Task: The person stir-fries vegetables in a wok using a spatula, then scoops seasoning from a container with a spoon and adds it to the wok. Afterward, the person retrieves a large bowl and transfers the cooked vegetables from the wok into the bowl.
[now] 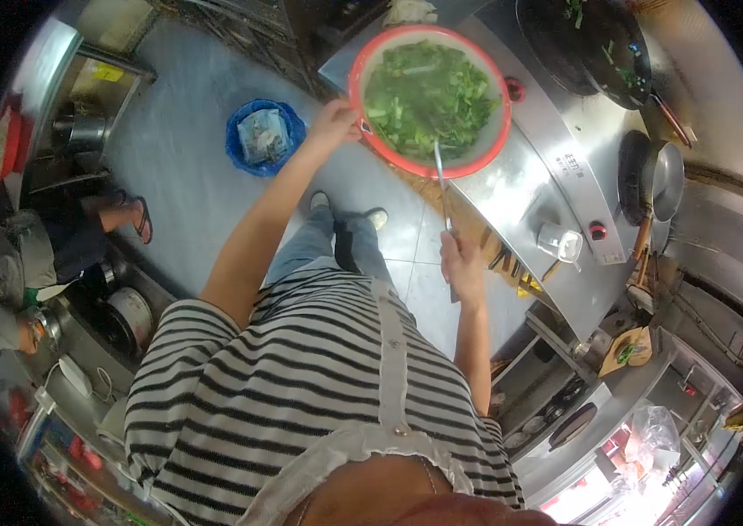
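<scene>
A large basin [504, 131] with a red rim and pale inside holds chopped green leafy vegetables [428, 92]. It sits at the left end of the steel counter. My left hand [334, 125] is closed on the basin's rim at its lower left. In my right hand [463, 267] is the handle of a long metal utensil [444, 188], gripped with wrapped fingers. The utensil's far end goes in among the greens, so its shape there is hidden.
A blue-lined bin [234, 140] stands on the floor. Two woks [621, 66] [632, 180] and a white container [559, 243] are on the steel stove counter [511, 206]. Another person's arm and hand [28, 336] show at the left, beside pots.
</scene>
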{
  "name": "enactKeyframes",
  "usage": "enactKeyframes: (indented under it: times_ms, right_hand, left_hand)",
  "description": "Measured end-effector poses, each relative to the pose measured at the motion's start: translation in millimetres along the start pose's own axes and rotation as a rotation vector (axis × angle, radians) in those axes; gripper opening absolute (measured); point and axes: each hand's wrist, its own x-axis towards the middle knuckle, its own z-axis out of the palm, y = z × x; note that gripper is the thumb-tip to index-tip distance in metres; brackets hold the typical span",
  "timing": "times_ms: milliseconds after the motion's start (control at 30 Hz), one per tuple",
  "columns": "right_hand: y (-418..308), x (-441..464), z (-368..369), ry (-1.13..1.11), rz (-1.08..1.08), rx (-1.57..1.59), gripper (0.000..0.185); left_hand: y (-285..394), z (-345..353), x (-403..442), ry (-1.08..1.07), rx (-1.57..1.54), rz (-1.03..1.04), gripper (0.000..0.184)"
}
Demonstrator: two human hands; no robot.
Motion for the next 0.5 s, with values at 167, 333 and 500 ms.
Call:
enactKeyframes:
  times_ms: [167, 333, 500]
  right_hand:
    - [21, 55, -10, 0.117, -0.38, -0.204, 0.024]
    - [-8, 66, 5, 0.132, -0.466, -0.1, 0.041]
    - [0, 23, 32, -0.025, -0.273, -0.217, 0.041]
  left_hand:
    - [5, -1, -3, -0.052, 0.046, 0.052, 0.026]
    - [4, 3, -7, -0.018, -0.003, 0.078, 0.025]
    - [-5, -1, 1, 0.011, -0.032, 0.066, 0.029]
